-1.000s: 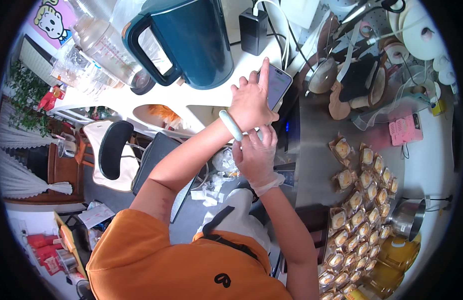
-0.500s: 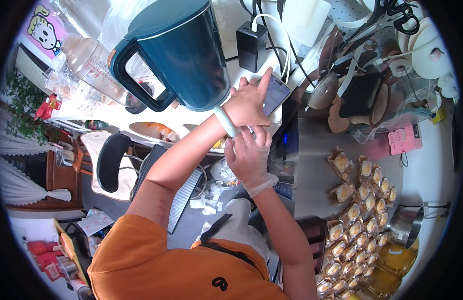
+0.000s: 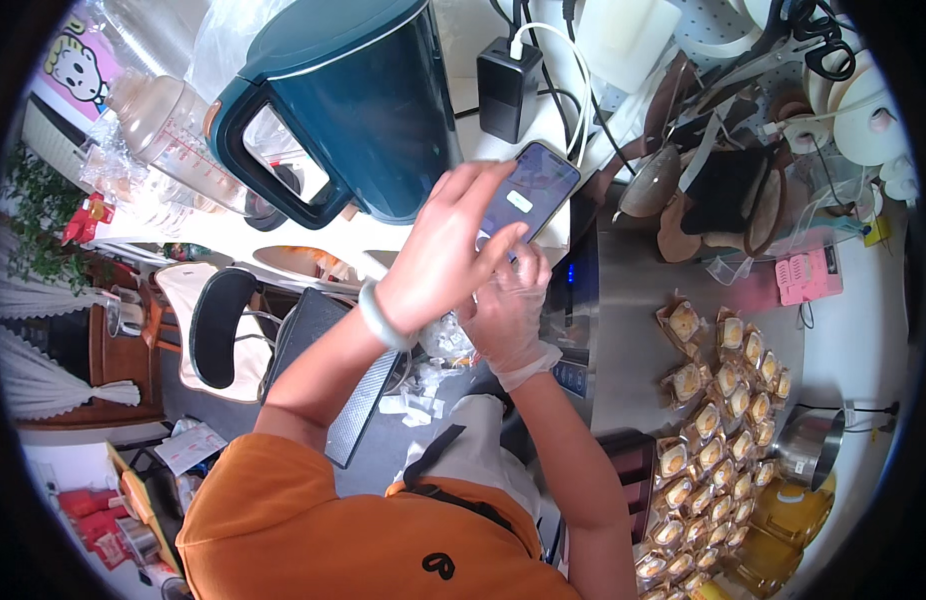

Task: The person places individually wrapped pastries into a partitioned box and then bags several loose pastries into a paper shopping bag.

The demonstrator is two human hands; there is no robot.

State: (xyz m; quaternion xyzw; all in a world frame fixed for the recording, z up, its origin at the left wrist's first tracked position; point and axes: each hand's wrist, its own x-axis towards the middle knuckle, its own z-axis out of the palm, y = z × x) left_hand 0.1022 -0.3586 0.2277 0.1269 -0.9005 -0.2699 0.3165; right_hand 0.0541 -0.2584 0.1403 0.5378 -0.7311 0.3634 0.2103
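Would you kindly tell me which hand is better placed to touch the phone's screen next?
Probably the left hand: it is bare, and its fingers reach to the phone. The right hand wears a clear glove and sits lower in the view.

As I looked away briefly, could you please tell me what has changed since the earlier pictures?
The left hand has drawn back toward the body and leftward from the phone, uncovering more of its screen, where a white box now shows. I see nothing newly gripped or released. The gloved right hand, kettle and power bank stayed about where they were.
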